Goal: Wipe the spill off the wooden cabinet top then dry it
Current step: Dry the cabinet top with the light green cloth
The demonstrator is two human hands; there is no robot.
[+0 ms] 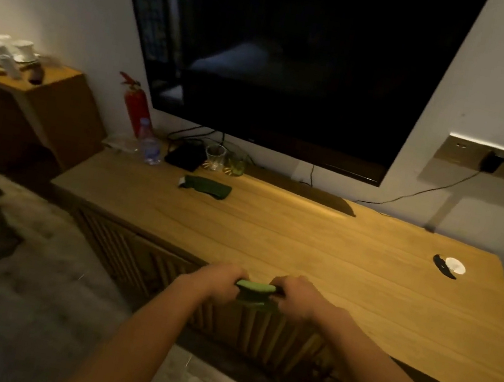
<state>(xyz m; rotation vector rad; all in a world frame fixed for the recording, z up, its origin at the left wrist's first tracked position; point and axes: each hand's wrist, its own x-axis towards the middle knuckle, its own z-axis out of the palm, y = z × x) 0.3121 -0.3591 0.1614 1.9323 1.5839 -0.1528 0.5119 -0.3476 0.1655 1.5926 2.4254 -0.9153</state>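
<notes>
Head view: left hand (221, 281) and right hand (296, 296) both curl tight round the green cloth (255, 287), at the front edge of the cabinet top (331, 265). Risk: if wrung here, drips may wet the wood.

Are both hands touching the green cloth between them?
Touching. The head view shows the left hand and the right hand each gripping one end of the green cloth.
</notes>
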